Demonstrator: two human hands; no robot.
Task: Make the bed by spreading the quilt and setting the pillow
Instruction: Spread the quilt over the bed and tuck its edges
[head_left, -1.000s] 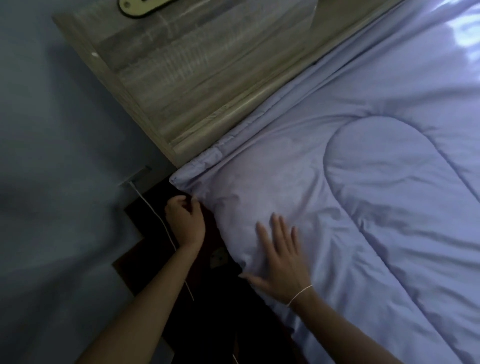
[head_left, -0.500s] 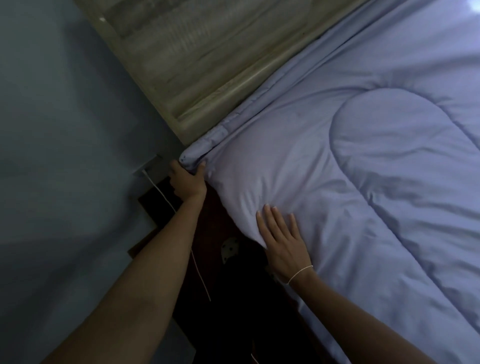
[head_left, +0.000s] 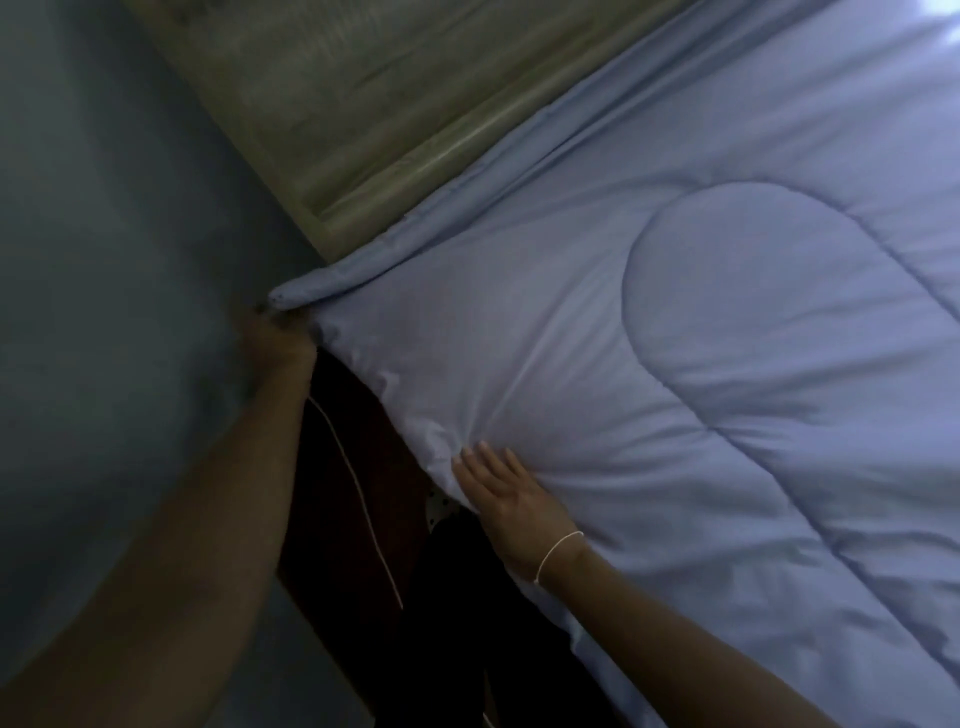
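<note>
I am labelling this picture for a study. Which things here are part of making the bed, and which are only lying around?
Part of the job:
quilt
left hand, at the quilt's corner
right hand, flat on the quilt's edge

Only lying about:
wooden headboard
white cable
blue wall

No pillow shows.

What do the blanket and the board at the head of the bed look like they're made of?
The quilt looks like smooth, slightly shiny padded fabric: puffy, with stitched curves and soft wrinkles. The headboard looks like pale wood or wood-look laminate, with streaky grain; which one I cannot tell.
</note>
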